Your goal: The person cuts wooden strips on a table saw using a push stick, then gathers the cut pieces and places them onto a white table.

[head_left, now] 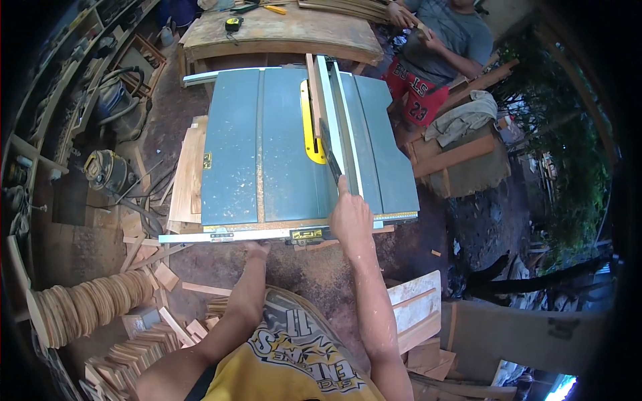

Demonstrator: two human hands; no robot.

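My right hand (pixel 351 217) is closed around the end of a black push stick (pixel 332 160), with the index finger laid along it. The stick slants forward over the table saw (pixel 234 147), its far end against a narrow wood strip (pixel 310 70) beside the pale rip fence (pixel 340 127). Left of the strip lies the yellow throat plate (pixel 307 134); the blade itself I cannot make out. My left hand (pixel 256 248) is at the saw's front rail (pixel 261 235), its fingers hidden beneath it. Sawdust is scattered on the blue top.
Behind the saw stands a wooden workbench (pixel 287 37) with a tape measure (pixel 233 25). A person (pixel 461 47) at the back right handles wood. Shop vacuums (pixel 107 170) and stacked wood pieces (pixel 134 357) line the left; boards (pixel 414 307) lean at my right.
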